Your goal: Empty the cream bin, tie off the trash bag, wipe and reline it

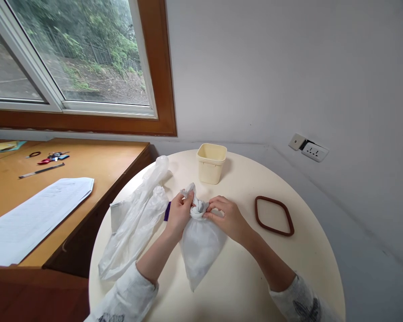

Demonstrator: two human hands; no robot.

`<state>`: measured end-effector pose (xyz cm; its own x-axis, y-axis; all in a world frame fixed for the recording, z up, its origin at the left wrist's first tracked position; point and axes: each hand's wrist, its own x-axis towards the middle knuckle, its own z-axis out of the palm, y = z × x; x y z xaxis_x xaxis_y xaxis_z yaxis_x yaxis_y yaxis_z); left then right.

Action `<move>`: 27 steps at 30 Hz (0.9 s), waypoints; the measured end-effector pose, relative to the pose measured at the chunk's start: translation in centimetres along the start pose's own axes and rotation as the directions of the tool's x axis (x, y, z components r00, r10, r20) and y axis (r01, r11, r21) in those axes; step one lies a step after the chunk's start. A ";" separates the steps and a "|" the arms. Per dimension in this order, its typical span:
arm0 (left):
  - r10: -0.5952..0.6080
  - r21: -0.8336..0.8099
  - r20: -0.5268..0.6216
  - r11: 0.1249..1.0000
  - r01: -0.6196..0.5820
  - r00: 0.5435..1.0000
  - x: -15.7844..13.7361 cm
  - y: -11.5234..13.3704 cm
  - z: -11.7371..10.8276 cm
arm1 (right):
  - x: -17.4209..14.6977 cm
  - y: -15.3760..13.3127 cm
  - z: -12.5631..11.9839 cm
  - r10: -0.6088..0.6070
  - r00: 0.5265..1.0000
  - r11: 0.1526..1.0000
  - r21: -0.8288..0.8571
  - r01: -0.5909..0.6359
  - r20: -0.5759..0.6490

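Observation:
A white plastic bag [202, 246] lies on the round table, its neck twisted into a knot. My left hand [180, 210] pinches the bag's loose end just left of the knot. From the other side, my right hand [225, 217] grips the knot with thumb and fingers. The bag's lower part spreads toward me and ends in a pointed corner; what is inside cannot be made out. Just beyond my hands stands a cream plastic bin [210, 172], upright and without a lid.
A second, crumpled clear plastic bag [137, 228] covers the left of the round table [248, 286], near a small purple piece [167, 211]. A brown rounded-square ring [274, 215] lies right. The wooden desk [121, 154] at left holds papers [36, 214], a pen [42, 170] and keys [54, 156].

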<state>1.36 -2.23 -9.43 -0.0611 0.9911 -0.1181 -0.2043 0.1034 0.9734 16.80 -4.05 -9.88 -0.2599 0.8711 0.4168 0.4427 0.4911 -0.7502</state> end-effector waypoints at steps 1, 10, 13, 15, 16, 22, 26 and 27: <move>0.045 0.032 0.005 0.998 -0.045 0.999 0.0 -0.1 0.0 | 0.1 0.0 0.0 0.027 0.999 1.000 0.001 -0.027 -0.018; 0.169 0.089 0.245 0.977 -0.196 0.955 -0.9 0.7 0.6 | 0.6 -0.7 -0.9 0.132 0.988 0.985 0.099 -0.140 0.081; 0.031 0.022 0.451 0.999 -0.046 0.892 -0.8 1.2 0.1 | 0.6 -0.9 -0.7 0.093 0.995 0.986 0.142 -0.089 -0.021; -0.071 -0.001 0.556 0.996 0.086 0.828 -0.6 1.4 -0.6 | 0.4 -0.8 -0.5 0.063 0.997 0.986 0.157 -0.057 -0.033; -0.109 -0.009 0.581 0.990 0.140 0.806 -0.4 1.4 -0.9 | 0.3 -0.6 -0.4 0.046 0.999 0.986 0.163 -0.041 -0.025; -0.153 -0.073 0.541 0.971 0.227 0.827 -0.2 0.9 -1.3 | -0.4 -0.2 -0.8 -0.093 0.995 0.988 0.129 0.086 0.047; -0.190 -0.119 0.490 0.952 0.282 0.851 -0.5 1.0 -0.8 | -1.0 -0.3 -1.1 -0.157 0.984 0.987 0.046 0.154 0.088; -0.215 -0.123 0.476 0.944 0.306 0.853 -0.6 1.0 -0.8 | -1.1 -0.3 -1.1 -0.165 0.982 0.986 0.021 0.164 0.096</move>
<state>0.43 -2.77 -8.56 0.4570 0.8628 -0.2163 -0.3316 0.3909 0.8587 17.91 -5.16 -9.61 -0.4108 0.7728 0.4838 0.3760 0.6270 -0.6823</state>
